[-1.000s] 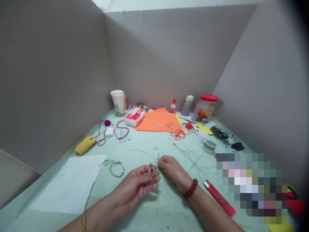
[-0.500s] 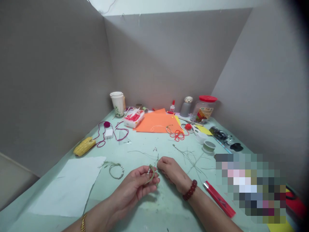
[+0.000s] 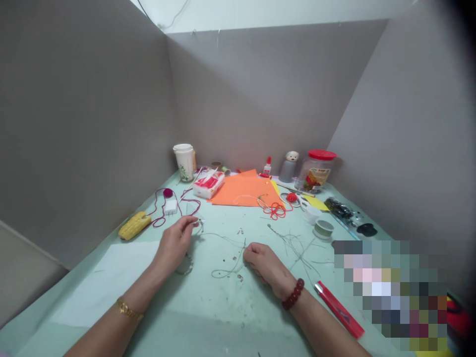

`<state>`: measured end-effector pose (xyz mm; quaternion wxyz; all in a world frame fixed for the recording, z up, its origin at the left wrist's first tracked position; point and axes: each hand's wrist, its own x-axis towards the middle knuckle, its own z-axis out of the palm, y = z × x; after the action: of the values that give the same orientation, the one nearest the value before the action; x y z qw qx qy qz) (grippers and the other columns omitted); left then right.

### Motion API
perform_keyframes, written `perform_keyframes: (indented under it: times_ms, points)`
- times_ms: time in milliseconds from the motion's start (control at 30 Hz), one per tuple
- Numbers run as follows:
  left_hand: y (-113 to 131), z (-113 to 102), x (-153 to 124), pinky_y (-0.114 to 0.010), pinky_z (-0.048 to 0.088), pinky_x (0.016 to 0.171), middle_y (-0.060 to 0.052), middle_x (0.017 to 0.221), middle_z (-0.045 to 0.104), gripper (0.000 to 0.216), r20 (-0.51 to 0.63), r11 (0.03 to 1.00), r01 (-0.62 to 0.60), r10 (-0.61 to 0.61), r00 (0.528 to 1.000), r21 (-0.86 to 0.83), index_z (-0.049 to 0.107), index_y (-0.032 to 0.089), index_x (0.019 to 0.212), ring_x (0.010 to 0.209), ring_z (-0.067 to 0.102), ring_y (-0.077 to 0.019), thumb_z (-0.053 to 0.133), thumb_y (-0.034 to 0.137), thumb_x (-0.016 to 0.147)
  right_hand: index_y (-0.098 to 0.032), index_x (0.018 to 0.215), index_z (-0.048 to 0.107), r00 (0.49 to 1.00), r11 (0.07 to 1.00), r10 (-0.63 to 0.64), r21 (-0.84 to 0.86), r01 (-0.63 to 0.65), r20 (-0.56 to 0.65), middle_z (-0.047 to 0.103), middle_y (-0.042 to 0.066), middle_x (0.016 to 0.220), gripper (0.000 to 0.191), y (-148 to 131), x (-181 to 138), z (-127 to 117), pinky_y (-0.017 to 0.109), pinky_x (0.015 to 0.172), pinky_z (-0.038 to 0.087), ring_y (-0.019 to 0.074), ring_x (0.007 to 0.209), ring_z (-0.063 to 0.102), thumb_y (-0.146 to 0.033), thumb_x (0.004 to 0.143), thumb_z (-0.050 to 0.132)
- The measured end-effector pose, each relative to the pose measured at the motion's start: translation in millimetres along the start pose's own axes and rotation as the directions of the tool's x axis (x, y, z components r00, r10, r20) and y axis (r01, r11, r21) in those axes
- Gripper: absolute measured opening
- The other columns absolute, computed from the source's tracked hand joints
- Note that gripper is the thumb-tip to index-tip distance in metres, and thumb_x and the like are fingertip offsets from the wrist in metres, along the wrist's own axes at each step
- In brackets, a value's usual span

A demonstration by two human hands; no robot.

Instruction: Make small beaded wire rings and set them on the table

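My left hand (image 3: 176, 243) is closed in a pinch on a small piece with whitish beads and thin green cord (image 3: 201, 229), just above the table. My right hand (image 3: 266, 267) is closed low over the table, pinching green cord whose short tip pokes up beside the fingers. A thin loop of this cord (image 3: 219, 275) lies between the hands. Small loose bits, perhaps beads (image 3: 240, 277), are scattered by the loop. A beaded green bracelet (image 3: 189, 265) on the table is partly hidden behind my left wrist.
White cloth or paper (image 3: 107, 282) lies at the left, near a yellow corn-shaped thing (image 3: 134, 226). Cut green strands (image 3: 297, 245), a cord spool (image 3: 323, 229) and a red box cutter (image 3: 338, 308) are at the right. Orange sheets (image 3: 241, 189) and a tissue pack (image 3: 208, 184) lie behind.
My left hand has moved away from the right hand, up and to the left, with the beaded cord piece. Loose bits and a cord loop now show between them. The right hand stays put.
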<state>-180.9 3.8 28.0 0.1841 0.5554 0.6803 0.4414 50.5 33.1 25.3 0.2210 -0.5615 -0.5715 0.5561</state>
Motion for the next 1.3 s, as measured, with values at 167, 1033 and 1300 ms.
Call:
perform_keyframes:
  times_ms: [167,1033,1300]
  points:
    - [-10,2,3,-0.046,0.029,0.103,-0.010,0.125,0.055,0.030,-0.052,0.889,-0.259,0.299,0.953,0.377,0.060,0.020,0.110,0.120,0.042,-0.0281,0.044,0.026,0.086,-0.018,0.060,0.040,1.000,1.000,-0.015,0.008,0.015,-0.002,0.031,-0.008,0.050,0.011,2,1,0,0.022,0.040,0.015,0.0045,0.041,0.021,-0.017,0.068,0.047]
    - [49,82,-8,-0.025,0.033,0.054,-0.002,0.059,0.061,0.027,0.435,0.980,-0.147,0.074,0.898,0.137,0.060,0.017,0.063,0.056,0.052,-0.0146,0.041,0.022,0.081,-0.019,0.061,0.039,0.999,0.999,-0.034,0.022,0.035,-0.008,0.030,-0.008,0.049,0.010,6,5,1,0.022,0.041,0.015,0.0047,0.040,0.023,-0.019,0.069,0.045]
    - [45,81,-3,-0.028,0.037,0.066,-0.005,0.078,0.063,0.021,0.334,0.968,-0.186,0.121,0.935,0.170,0.062,0.017,0.081,0.074,0.056,-0.0177,0.041,0.019,0.081,-0.018,0.061,0.040,0.999,0.999,-0.039,0.019,0.039,-0.011,0.030,-0.008,0.048,0.009,6,4,1,0.022,0.041,0.014,0.0047,0.040,0.023,-0.017,0.068,0.046]
